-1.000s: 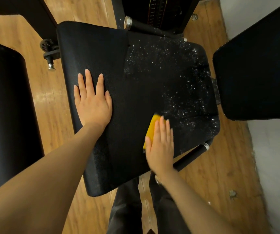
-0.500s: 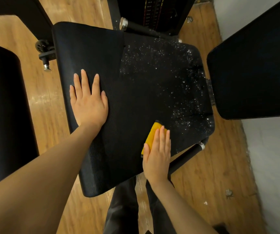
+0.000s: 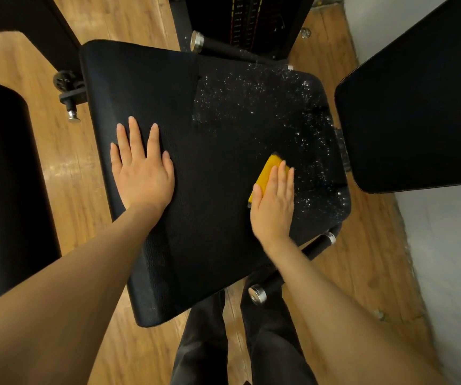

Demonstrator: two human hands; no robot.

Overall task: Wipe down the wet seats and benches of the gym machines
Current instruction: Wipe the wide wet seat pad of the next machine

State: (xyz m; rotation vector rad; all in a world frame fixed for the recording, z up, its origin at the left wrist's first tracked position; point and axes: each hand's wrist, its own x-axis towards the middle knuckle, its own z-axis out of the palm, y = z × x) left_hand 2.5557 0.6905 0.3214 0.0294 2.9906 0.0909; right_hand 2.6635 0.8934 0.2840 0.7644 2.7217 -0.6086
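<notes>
A black padded gym seat (image 3: 212, 245) fills the middle of the view. Its far right part (image 3: 265, 107) is speckled with water droplets, while the left and near parts look dull and dry. My left hand (image 3: 143, 173) lies flat on the left side of the seat, fingers straight and spread. My right hand (image 3: 275, 201) presses flat on a yellow sponge (image 3: 266, 173) on the right side of the seat, at the edge of the droplets. Most of the sponge is hidden under my fingers.
A black back pad (image 3: 418, 107) stands at the right, a black rounded pad (image 3: 4, 190) at the left. The weight stack (image 3: 240, 20) is behind the seat. Chrome-capped handle bars (image 3: 318, 245) jut out under the seat's near right. My legs stand on wooden floor (image 3: 71, 162).
My right hand slid the sponge toward me along the seat's right side, then pushed it away again into the droplets. The left hand stays flat in the same place.
</notes>
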